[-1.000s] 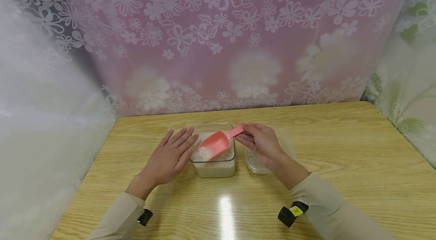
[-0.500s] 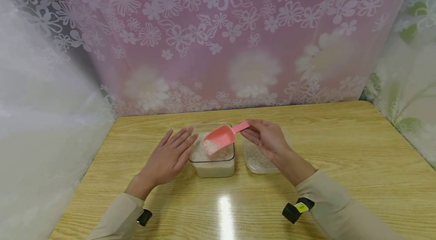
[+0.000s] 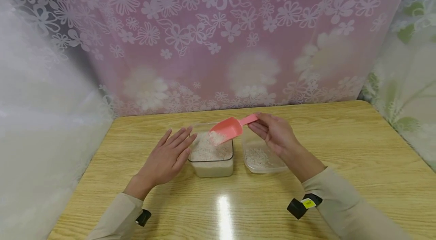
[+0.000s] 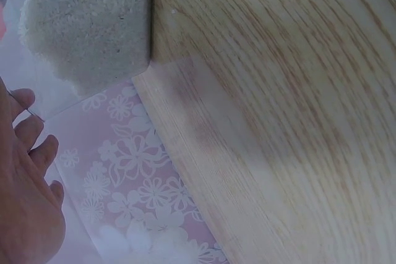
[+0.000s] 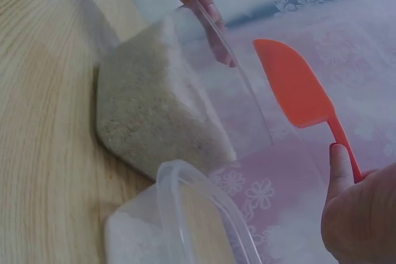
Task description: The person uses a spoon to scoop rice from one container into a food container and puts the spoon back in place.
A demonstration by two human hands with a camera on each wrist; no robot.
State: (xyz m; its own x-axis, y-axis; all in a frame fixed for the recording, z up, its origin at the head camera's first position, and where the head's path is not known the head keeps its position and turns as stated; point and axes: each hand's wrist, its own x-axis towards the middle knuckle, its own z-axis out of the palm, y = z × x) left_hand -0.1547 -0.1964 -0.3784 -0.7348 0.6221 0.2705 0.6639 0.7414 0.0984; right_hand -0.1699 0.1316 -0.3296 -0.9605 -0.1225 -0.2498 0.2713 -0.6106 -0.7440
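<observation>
A pink scoop holds a small heap of rice near its tip. My right hand pinches its handle, and the scoop hangs over the right rear part of a clear square container. Rice fills much of that container, as the right wrist view also shows. My left hand rests with straight fingers at the container's left rim; its fingertips show beside the clear wall in the left wrist view. To the right stands a lower translucent tub with some rice on its bottom, partly hidden by my right forearm.
Both containers stand on a wood-grain table, a small gap between them. A pink floral curtain hangs behind the table's back edge, and pale sheets flank the sides. Each wrist carries a black camera.
My right hand has lifted the scoop of rice and carried it to the right, from low in the square container to above its rim. My left hand has stayed in place.
</observation>
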